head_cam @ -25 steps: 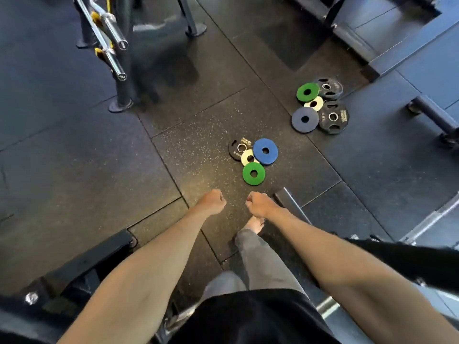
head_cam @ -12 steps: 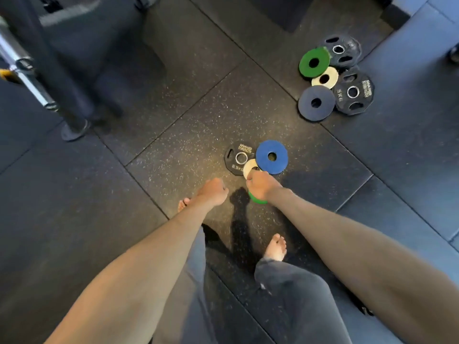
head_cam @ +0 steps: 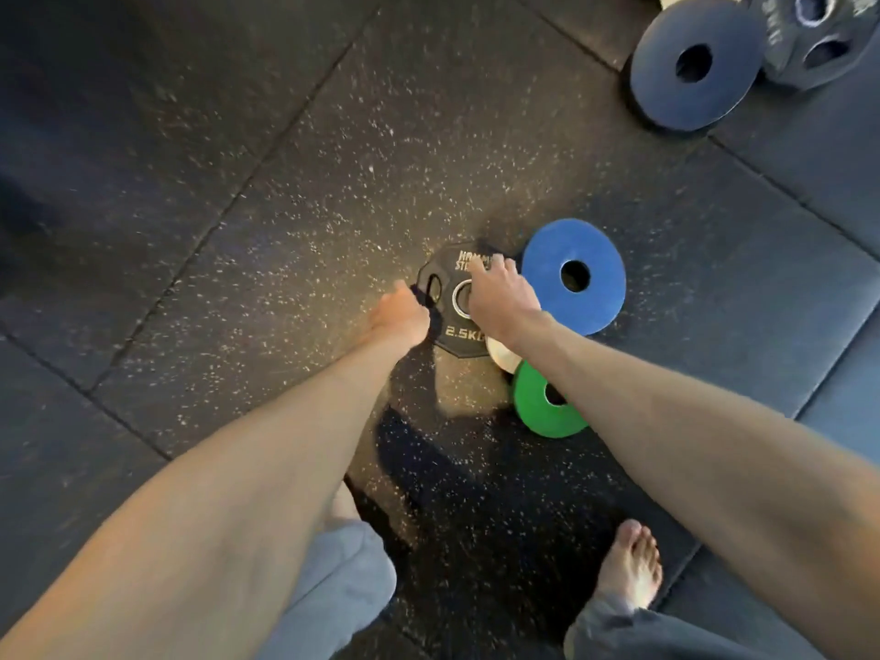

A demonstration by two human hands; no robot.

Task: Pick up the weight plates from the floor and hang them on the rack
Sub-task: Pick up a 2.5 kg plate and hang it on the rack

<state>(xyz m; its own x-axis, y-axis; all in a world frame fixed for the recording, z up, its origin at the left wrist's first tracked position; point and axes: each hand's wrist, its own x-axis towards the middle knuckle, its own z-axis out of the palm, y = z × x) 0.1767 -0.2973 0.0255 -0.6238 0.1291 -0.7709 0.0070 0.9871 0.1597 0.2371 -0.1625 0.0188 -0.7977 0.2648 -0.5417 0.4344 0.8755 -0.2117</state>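
Floor (head_cam: 333, 183): speckled rubber tiles
Beside: blue plate (head_cam: 590, 297), green plate (head_cam: 538, 412)
Grip: right hand (head_cam: 497, 297) spread on 2.5KG plate (head_cam: 452, 326); left hand (head_cam: 402, 316) at its rim, hold unclear

I am bent over the floor of a gym: dark rubber tiles (head_cam: 333, 183) flecked with pale specks, laid edge to edge with plain seams between them. Flat on this matting lie barbell weights with round centre holes: a black plate (head_cam: 457, 335) stamped 2.5KG, and packed close beside it a blue plate (head_cam: 595, 297), a cream plate (head_cam: 502, 357) and a green plate (head_cam: 533, 412). Farther off at the top right, a navy plate (head_cam: 666, 97) lies against a black grip plate (head_cam: 819, 45) with cut-out handles, and my bare foot (head_cam: 628, 564) stands on the matting.
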